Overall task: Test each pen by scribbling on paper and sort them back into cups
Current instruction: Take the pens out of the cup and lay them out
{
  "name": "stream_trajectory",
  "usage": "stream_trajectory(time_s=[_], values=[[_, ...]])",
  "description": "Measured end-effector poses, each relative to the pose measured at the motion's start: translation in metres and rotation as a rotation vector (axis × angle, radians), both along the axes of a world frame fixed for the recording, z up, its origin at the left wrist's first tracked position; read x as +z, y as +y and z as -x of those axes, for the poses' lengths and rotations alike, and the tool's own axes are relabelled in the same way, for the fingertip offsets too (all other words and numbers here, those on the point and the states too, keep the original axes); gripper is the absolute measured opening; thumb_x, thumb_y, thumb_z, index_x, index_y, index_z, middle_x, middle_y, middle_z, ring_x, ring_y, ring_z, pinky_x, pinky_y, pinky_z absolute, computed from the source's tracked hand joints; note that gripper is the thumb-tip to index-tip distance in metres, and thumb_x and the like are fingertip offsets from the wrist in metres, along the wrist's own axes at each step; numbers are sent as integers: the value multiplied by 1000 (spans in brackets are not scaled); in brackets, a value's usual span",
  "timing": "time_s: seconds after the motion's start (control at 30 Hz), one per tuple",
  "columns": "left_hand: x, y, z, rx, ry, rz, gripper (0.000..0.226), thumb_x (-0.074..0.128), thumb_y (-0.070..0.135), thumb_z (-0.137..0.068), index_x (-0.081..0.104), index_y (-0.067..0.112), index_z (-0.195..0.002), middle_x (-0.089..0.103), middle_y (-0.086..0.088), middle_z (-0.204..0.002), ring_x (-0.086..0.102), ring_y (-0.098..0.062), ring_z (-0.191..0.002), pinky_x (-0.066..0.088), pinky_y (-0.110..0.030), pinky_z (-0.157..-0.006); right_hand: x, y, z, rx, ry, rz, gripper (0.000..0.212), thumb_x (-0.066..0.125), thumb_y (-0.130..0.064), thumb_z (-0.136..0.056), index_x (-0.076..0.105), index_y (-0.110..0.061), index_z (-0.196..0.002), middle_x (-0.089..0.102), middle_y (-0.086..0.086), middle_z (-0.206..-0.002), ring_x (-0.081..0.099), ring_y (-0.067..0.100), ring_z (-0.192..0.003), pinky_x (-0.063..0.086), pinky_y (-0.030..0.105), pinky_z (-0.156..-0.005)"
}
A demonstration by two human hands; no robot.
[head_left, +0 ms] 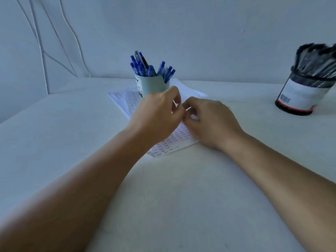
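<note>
Both hands are meeting over the paper [127,101], fingers curled: the left hand [160,113] and right hand [209,120] are pinching a thin pale pen [188,108], mostly hidden, its direction unclear.

Only a "Y" reads on the pale cup [151,86]

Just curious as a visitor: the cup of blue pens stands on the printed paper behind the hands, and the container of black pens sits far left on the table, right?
Not quite. The head view shows the container of black pens far right, not left. The cup of blue pens does stand on the printed paper.
</note>
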State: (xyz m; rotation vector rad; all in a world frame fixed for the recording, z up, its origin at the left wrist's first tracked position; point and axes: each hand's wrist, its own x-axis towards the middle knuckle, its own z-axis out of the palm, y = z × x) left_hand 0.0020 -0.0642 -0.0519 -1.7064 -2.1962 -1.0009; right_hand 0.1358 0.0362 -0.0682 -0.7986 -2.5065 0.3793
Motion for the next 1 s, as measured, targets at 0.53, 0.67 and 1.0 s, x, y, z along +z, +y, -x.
stream_trajectory(time_s=[0.53, 0.67, 1.0], values=[[0, -22, 27, 84, -624, -238, 100, 86, 53, -72, 27, 25, -148, 55, 8, -129, 56, -10, -117, 50, -28, -92, 16, -18, 9, -29, 171, 177, 36, 62, -61, -94, 63, -39, -122, 70, -20, -88, 66, 4, -89, 56, 35, -84], [3, -18, 34, 52, -572, -233, 87, 87, 47, -75, 38, 26, -144, 61, 11, -113, 63, -5, -99, 55, -25, -77, 20, -20, 18, 37, 247, 251, 53, 65, -61, -94, 51, -37, -139, 66, -16, -113, 66, 4, -101, 55, 29, -85], [18, -35, 29, -65, -547, -131, 65, 89, 39, -71, 46, 28, -119, 61, 12, -106, 66, -8, -92, 54, -19, -62, 26, -20, 12, 216, 541, 345, 37, 68, -37, -99, 59, -44, -134, 68, -19, -123, 66, -1, -111, 53, 26, -97]])
